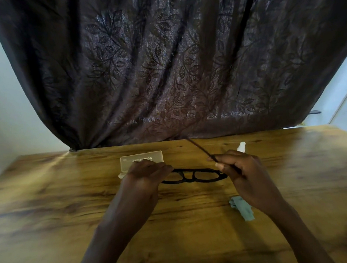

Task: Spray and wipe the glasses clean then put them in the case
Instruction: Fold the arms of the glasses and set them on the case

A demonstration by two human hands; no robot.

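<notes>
Glasses (192, 175) held above the table (52, 196), long axis running nine to three. Left hand (146, 173) closed on the nine o'clock end; right hand (240, 172) pinching the unfolded temple, angled toward eleven. Case (141, 159) at twelve, nearer the left; cloth (242, 208) at five.

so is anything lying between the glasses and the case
Nothing visible on the table. The glasses are held in both hands just in front of the case; only the left hand itself overlaps the case. The cloth and spray bottle sit off to the right.
</notes>
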